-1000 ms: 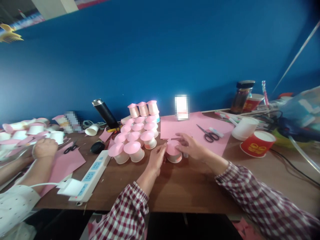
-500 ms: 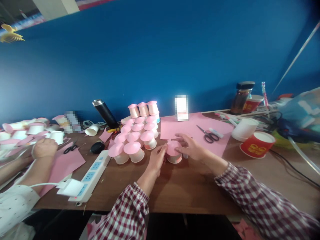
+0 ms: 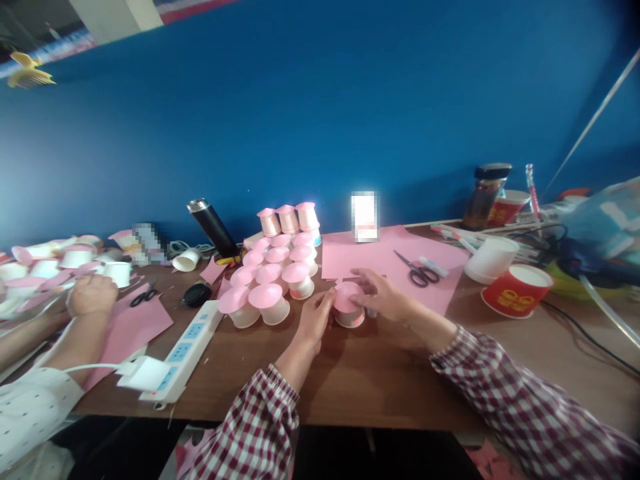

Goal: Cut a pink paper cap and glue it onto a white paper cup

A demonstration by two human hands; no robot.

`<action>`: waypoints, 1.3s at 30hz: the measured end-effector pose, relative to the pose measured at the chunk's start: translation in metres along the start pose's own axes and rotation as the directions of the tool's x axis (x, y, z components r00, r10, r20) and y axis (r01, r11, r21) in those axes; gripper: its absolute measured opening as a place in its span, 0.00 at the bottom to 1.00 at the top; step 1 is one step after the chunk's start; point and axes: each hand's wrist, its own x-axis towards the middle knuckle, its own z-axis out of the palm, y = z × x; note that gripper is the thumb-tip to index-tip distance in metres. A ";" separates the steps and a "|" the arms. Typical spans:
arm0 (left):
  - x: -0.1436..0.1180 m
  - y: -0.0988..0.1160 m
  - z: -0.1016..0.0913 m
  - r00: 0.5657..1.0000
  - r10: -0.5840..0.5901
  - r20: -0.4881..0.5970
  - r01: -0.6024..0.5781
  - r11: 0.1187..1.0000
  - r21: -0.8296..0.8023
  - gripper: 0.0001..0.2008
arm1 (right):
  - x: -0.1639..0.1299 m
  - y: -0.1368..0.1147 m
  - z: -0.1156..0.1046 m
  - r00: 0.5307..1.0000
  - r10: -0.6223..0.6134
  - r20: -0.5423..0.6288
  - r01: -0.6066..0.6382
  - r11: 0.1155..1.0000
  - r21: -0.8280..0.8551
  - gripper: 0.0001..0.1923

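Both hands hold one pink-topped paper cup (image 3: 348, 305) on the wooden counter (image 3: 380, 380), just in front of the pink paper sheet (image 3: 385, 257). The left hand (image 3: 314, 319) presses its fingertips against the cup's left side; the right hand (image 3: 384, 297) curls over its pink top from the right. A cluster of finished pink-topped cups (image 3: 273, 273) stands just left. Scissors (image 3: 419, 272) lie on the sheet. A co-worker's hand (image 3: 91, 295) rests far left.
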 end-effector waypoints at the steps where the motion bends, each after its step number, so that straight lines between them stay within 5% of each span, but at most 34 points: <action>1: 0.000 0.000 0.000 1.000 0.002 0.000 -0.002 1.000 0.002 0.21 | 0.000 0.001 0.000 1.000 0.001 -0.007 -0.001 1.000 0.007 0.30; 20: 0.000 -0.001 -0.001 1.000 0.015 -0.010 -0.015 1.000 0.001 0.21 | -0.001 0.001 -0.002 0.999 -0.046 0.016 0.047 0.999 -0.021 0.35; 29: 0.000 -0.013 -0.006 0.998 0.024 -0.058 -0.029 0.997 -0.073 0.20 | -0.017 -0.002 -0.013 0.962 -0.243 0.127 0.272 0.906 -0.324 0.47; 35: -0.001 -0.022 -0.019 0.958 0.226 -0.174 -0.218 0.974 0.066 0.18 | -0.019 0.002 -0.008 0.947 -0.298 0.120 0.319 0.836 -0.446 0.45; 39: -0.007 -0.016 -0.020 0.930 0.367 0.016 -0.363 0.911 0.197 0.29 | -0.017 0.006 -0.004 0.937 -0.332 0.114 0.345 0.813 -0.469 0.42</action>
